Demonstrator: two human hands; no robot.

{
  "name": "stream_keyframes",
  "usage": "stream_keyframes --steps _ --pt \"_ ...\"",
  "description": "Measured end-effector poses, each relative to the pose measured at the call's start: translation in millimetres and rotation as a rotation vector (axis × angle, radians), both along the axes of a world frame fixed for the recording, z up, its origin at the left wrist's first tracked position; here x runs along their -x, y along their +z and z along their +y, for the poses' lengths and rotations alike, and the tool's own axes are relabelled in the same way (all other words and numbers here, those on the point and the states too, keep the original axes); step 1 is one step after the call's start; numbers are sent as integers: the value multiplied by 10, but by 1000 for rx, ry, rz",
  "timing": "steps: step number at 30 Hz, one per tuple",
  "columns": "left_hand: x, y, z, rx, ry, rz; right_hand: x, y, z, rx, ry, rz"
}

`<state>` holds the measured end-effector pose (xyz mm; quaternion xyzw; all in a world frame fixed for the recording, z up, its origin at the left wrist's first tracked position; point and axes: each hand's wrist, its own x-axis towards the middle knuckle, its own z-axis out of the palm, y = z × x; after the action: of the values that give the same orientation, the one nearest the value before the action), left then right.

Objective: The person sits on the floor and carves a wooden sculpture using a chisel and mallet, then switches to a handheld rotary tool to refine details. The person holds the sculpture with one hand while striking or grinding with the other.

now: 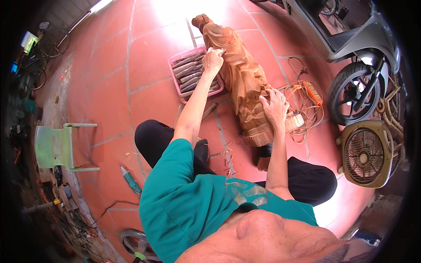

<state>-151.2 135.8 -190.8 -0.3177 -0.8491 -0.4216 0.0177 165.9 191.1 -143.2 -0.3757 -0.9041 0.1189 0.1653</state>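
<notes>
Person sits on the tiled floor (109, 103), legs folded to either side of the work; carved wooden figure (236, 57) lies lengthwise ahead, narrow end pointing away, broad end toward the lap, near the feet

Hands apart, both at the carving. Left hand (212, 60) up along its left flank, fingers curled in against the wood; cannot tell whether a small tool sits in them or they simply press. Right hand (275, 106) spread flat over the lower, broader part, fingers lying on the surface, not wrapped round it

Step in hand, as I judge it: steadying the piece and working or checking its surface, folds and relief already cut. Wood chips (228, 151) lie on the floor between the legs, in keeping with carving work

Pink basket (175, 79) stands just left of the carving, filled with a row of long-handled tools (188, 72), within easy reach of the left hand. Orange-handled device (312, 93) with coiled cord lies to the right, beyond the right hand

Next move seems to call for a firm right palm, so the figure cannot roll on the hard tile, and for small, controlled left-hand contact; main risk, a slip across the finished folds
</notes>
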Motion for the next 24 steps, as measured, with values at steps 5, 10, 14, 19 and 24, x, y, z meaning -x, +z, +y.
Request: stream_keyframes --steps 5,10,14,19,24 --pt "-83 98 24 -59 -90 25 17 5 14 -13 -3 1" --pt "-121 80 60 -83 -31 27 -17 11 16 0 5 22" --pt "-111 33 74 -131 11 -22 -17 4 31 -6 6 30" --pt "138 -216 -58 -53 160 30 8 22 23 12 0 26" --pt "484 -150 4 -135 199 -36 4 -25 26 -12 -21 21"
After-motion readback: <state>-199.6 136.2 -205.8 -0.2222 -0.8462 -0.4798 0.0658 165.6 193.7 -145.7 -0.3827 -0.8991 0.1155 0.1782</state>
